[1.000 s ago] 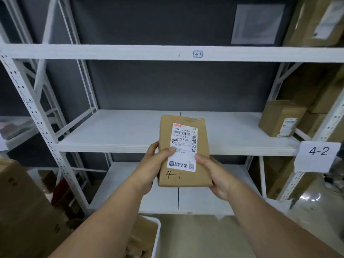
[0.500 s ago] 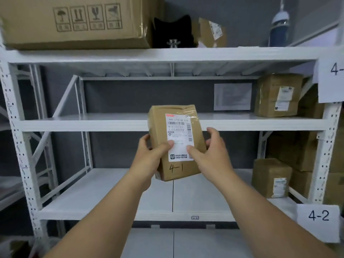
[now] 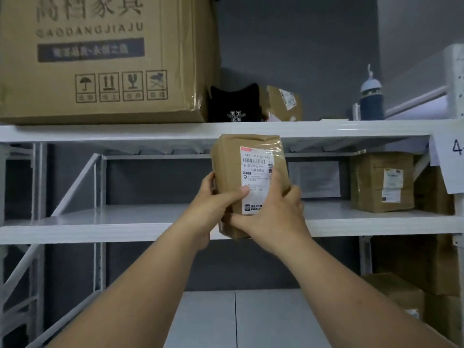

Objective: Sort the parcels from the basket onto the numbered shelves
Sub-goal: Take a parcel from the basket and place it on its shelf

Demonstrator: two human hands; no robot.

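I hold the parcel (image 3: 251, 182) in a two-hand grip: left hand (image 3: 213, 209) and right hand (image 3: 273, 217) pinch its lower half. It hangs in front of the middle shelf (image 3: 113, 222), long axis upright, label facing me. Risk: the glossy tape wrap may let it slide down, or its top edge may catch the upper shelf (image 3: 125, 133).

Head camera faces forward, level, close before the white shelving (image 3: 175, 229).
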